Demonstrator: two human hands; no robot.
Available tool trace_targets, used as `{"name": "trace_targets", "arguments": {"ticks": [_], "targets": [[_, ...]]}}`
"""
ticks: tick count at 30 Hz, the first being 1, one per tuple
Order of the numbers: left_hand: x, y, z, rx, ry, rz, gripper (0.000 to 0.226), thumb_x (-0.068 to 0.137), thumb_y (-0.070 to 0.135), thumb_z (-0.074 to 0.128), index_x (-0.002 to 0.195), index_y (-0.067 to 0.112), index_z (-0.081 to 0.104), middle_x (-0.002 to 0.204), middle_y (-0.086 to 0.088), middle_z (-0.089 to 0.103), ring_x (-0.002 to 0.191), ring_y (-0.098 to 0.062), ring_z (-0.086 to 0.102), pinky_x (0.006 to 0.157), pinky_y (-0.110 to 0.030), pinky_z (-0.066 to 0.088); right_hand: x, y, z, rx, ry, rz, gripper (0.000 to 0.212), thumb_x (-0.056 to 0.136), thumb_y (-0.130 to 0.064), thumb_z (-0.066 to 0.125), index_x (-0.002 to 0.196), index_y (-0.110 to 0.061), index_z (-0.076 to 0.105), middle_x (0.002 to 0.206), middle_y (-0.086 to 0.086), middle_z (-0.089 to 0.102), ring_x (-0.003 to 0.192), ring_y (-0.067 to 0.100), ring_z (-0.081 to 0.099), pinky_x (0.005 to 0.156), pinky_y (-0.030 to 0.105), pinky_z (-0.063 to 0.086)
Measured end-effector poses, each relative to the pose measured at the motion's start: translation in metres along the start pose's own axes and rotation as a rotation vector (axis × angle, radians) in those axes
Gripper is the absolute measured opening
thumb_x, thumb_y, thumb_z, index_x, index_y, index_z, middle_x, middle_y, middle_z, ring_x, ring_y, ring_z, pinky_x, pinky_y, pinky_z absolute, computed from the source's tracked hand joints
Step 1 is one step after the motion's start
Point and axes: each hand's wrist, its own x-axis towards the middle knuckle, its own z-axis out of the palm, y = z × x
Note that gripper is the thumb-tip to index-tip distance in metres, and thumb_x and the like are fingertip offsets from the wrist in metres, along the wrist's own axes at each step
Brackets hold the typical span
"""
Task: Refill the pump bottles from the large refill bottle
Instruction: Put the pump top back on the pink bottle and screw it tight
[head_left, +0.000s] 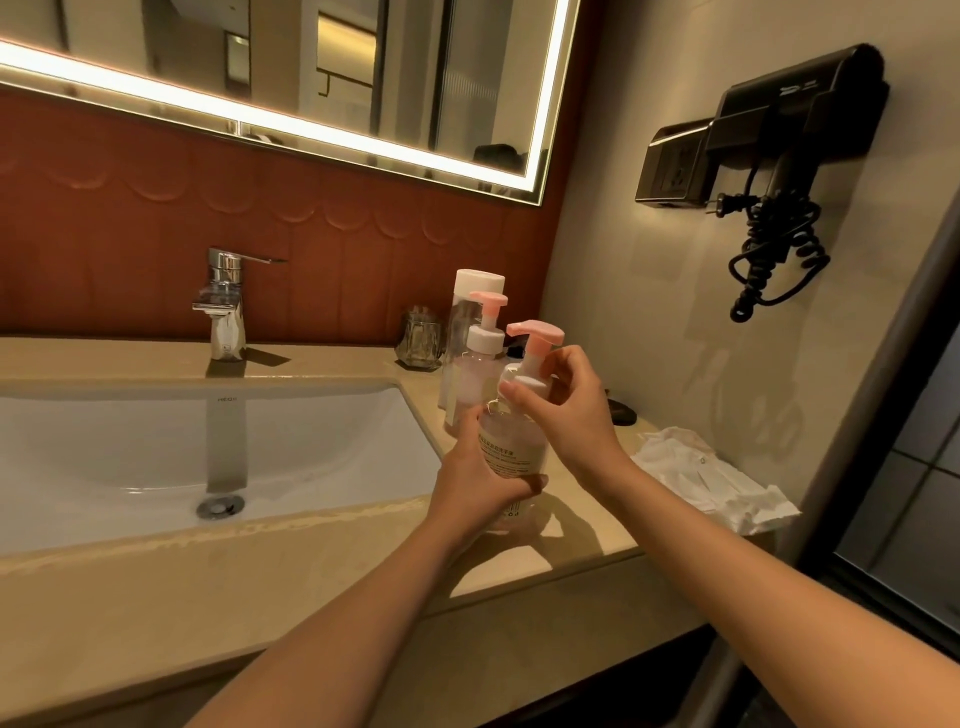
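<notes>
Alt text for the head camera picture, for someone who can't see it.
A person's left hand grips a clear pump bottle by its body while the right hand curls round the white collar under its pink pump, at a beige bathroom counter. Behind stand a second pump bottle and a taller white-capped bottle; a sink and faucet lie to the left.

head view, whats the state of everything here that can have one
near pump bottle, upright, pump fitted
left hand, grips its body
right hand, grips its pump collar
back pump bottle, upright, pump fitted
tall bottle, upright, capped
faucet, no water running
hair dryer, docked on wall, plug hanging loose
mirror light, on
</notes>
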Motion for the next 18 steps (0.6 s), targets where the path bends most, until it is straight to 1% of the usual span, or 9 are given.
{"name": "trace_targets", "arguments": {"ticks": [2,4,7,10,12,13,15,16,18], "targets": [[0.0,-0.001,0.0,0.002,0.003,0.0,0.094,0.064,0.034,0.083,0.133,0.036,0.02,0.129,0.006,0.049,0.115,-0.017,0.052,0.092,-0.033,0.05,-0.003,0.001,0.003,-0.004,0.024,-0.016,0.034,0.081,-0.028,0.071,0.102,-0.028,0.045,0.096,-0.021,0.054,0.087,0.001,0.057,0.065,0.01,0.045],[0.001,-0.001,0.001,0.008,0.01,0.002,0.096,0.064,0.035,0.084,0.134,0.038,0.018,0.13,0.007,0.049,0.114,-0.016,0.053,0.091,-0.031,0.049,-0.006,0.001,0.006,-0.017,0.047,-0.028,0.035,0.081,-0.027,0.071,0.104,-0.025,0.045,0.101,-0.014,0.054,0.089,0.004,0.057,0.071,0.013,0.046],[0.002,0.0,0.002,0.005,0.017,-0.001,0.095,0.064,0.035,0.083,0.134,0.037,0.019,0.13,0.006,0.05,0.113,-0.015,0.054,0.09,-0.031,0.049,-0.005,-0.002,0.01,-0.038,0.06,0.01,0.04,0.082,-0.027,0.071,0.109,-0.024,0.042,0.11,-0.009,0.051,0.098,0.009,0.054,0.082,0.023,0.047],[0.001,0.001,0.002,0.005,0.014,0.007,0.094,0.065,0.034,0.083,0.136,0.035,0.02,0.132,0.005,0.049,0.116,-0.017,0.053,0.093,-0.035,0.049,0.003,-0.008,0.009,-0.042,-0.006,0.129,0.055,0.08,-0.028,0.072,0.12,-0.022,0.035,0.121,-0.004,0.045,0.106,0.012,0.047,0.088,0.03,0.043],[0.0,0.001,0.001,-0.001,0.007,0.013,0.094,0.066,0.034,0.082,0.136,0.033,0.02,0.133,0.004,0.049,0.117,-0.018,0.052,0.094,-0.035,0.048,0.01,-0.012,0.006,-0.044,-0.112,0.15,0.063,0.081,-0.028,0.071,0.13,-0.024,0.032,0.12,-0.007,0.043,0.106,0.011,0.045,0.088,0.031,0.041],[-0.001,0.002,0.0,-0.006,0.004,0.016,0.094,0.067,0.033,0.082,0.137,0.033,0.02,0.133,0.004,0.048,0.117,-0.018,0.052,0.093,-0.035,0.047,0.012,-0.013,0.005,-0.038,-0.174,0.16,0.062,0.082,-0.029,0.069,0.133,-0.025,0.034,0.119,-0.009,0.044,0.107,0.011,0.046,0.087,0.032,0.041],[-0.002,0.002,-0.001,-0.015,-0.004,0.014,0.092,0.068,0.032,0.081,0.136,0.031,0.02,0.132,0.003,0.048,0.117,-0.018,0.051,0.092,-0.033,0.047,0.015,-0.013,0.004,-0.039,-0.243,0.187,0.046,0.085,-0.033,0.065,0.126,-0.025,0.047,0.115,-0.009,0.051,0.11,0.016,0.052,0.087,0.032,0.043],[-0.002,0.002,-0.002,-0.015,-0.008,0.011,0.091,0.068,0.031,0.081,0.136,0.031,0.02,0.132,0.003,0.048,0.116,-0.018,0.051,0.091,-0.032,0.047,0.016,-0.011,0.004,-0.053,-0.232,0.191,0.038,0.085,-0.034,0.064,0.119,-0.024,0.053,0.113,-0.007,0.054,0.11,0.018,0.054,0.088,0.034,0.045],[-0.002,0.002,-0.002,-0.008,-0.013,0.007,0.09,0.068,0.031,0.081,0.135,0.031,0.021,0.13,0.003,0.048,0.115,-0.018,0.051,0.09,-0.031,0.047,0.015,-0.007,0.006,-0.106,-0.169,0.176,0.039,0.084,-0.038,0.064,0.118,-0.019,0.057,0.115,-0.002,0.059,0.108,0.019,0.057,0.09,0.036,0.048]]}}
